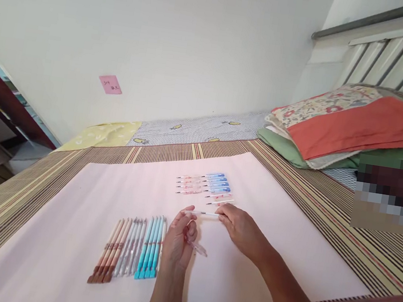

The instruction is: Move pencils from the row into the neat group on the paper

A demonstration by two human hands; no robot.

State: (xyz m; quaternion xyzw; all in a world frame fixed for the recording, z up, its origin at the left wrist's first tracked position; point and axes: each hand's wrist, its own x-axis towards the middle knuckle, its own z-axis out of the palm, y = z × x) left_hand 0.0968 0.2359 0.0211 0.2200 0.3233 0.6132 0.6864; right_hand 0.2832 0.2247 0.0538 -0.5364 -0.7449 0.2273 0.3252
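From where I stand, the leftmost things are the brown-ended pens (115, 246), then the clear pens (131, 246), then the turquoise pens (148, 254), lined up side by side on the pink sheet (63, 211); I'd guess they are grouped by colour so that each kind is easy to tell apart. Just beside the turquoise ones comes the left hand (181, 241), its lower fingers curled round a clear pink pen barrel (198, 247) that juts out to the right, probably tucked there to leave the thumb and forefinger free. Beyond the hands, nearer the wall, lie the blue-ended pens (217, 184), laid level in a neat stack of rows. Between the hands runs a slim white refill (207, 214), nearly level: its left end rests at the left fingertips, though how firmly they press I cannot tell. Furthest right, the right hand (239, 227) pinches the refill's other end between thumb and forefinger, likely to keep it straight and steady
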